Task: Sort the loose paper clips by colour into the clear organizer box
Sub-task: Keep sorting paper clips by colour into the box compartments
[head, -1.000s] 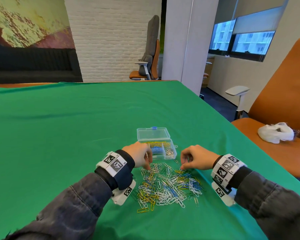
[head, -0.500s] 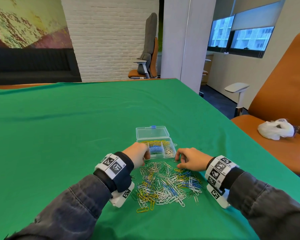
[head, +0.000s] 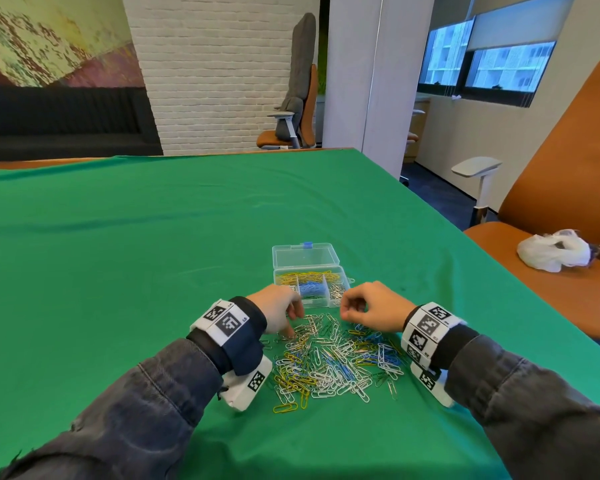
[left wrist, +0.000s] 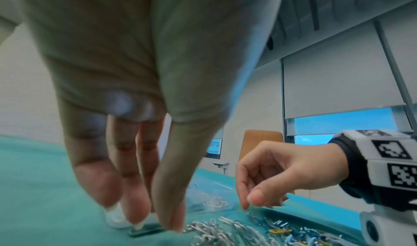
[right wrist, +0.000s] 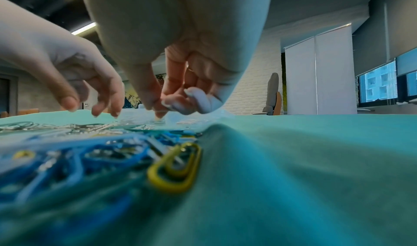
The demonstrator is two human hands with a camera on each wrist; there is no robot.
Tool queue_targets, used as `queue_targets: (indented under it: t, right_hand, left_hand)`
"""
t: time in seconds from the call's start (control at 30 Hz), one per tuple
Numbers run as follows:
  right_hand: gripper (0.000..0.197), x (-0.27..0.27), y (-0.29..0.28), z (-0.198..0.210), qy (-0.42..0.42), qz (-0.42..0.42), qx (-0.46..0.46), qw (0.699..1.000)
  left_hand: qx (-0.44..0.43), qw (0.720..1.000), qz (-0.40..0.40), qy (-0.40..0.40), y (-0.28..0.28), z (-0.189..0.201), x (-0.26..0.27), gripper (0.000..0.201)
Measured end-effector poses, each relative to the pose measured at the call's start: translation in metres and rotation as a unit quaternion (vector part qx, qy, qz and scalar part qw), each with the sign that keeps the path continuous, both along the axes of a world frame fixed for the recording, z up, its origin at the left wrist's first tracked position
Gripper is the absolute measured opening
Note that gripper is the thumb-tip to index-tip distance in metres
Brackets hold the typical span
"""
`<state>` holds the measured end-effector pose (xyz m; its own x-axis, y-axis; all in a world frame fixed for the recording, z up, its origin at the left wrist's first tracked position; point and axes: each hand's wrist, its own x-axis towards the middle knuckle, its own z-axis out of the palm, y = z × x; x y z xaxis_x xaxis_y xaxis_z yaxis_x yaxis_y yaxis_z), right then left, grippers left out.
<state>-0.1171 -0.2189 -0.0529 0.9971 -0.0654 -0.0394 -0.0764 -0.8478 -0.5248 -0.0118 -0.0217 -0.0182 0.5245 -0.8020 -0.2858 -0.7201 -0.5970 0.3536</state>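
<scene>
The clear organizer box stands with its lid laid back; yellow, blue and silver clips fill separate compartments. Just before it lies the mixed pile of paper clips. My left hand reaches down at the pile's far left edge, where thumb and fingers pinch a dark green clip lying on the cloth. My right hand hovers by the box's front right corner with its fingers curled, thumb against index; no clip shows between them. A yellow clip and blue clips lie under that wrist.
Green cloth covers the table, whose right edge runs close beside my right arm. An orange chair stands past that edge with a white plastic bag on its seat.
My right hand has lifted from the pile's far edge and moved left and forward to the box's corner. The left hand stayed at the pile's far left, its fingers now down on the cloth.
</scene>
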Motion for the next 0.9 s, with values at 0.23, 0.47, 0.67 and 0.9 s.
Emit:
queue_targets:
  t: [0.23,0.47,0.67,0.9]
  right_hand:
    - [0.014,0.001,-0.001,-0.003,-0.013,-0.005,-0.004,1.0]
    - [0.03,0.001,0.0,-0.002,0.033,0.028,0.002,0.999]
    - [0.018,0.0,0.001,0.002,0.03,0.046,0.018,0.998]
    - [0.023,-0.001,0.003,0.002,0.006,0.074,0.02,0.997]
  left_hand:
    - [0.001,0.998,-0.011,-0.062,-0.001,0.006,-0.002,0.048]
    - [0.084,0.992,-0.065,-0.066,-0.003,0.002,-0.014,0.056]
    - [0.045,0.997,-0.054,0.006,-0.003,0.013,-0.015,0.053]
    - [0.025,0.999,-0.044,-0.008,0.001,0.006,-0.012,0.041]
